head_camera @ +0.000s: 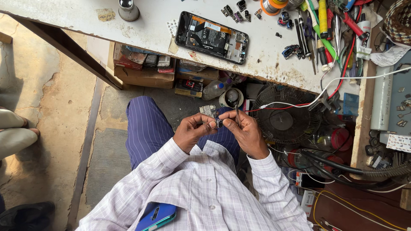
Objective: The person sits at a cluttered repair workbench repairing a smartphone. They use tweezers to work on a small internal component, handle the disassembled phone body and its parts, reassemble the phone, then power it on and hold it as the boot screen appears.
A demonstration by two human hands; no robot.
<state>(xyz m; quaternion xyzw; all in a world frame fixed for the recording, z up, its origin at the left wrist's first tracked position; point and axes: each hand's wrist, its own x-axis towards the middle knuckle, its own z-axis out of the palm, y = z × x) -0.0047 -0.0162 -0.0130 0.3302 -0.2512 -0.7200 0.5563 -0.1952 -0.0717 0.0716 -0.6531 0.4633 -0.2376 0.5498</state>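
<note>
Over the lap, left hand pinches a small dark part; right hand grips tweezers touching it. Opened phone lies on workbench.

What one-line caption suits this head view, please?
Left hand and right hand pinch a small part below an opened phone.

Opened phone, fan, scattered tools
</note>
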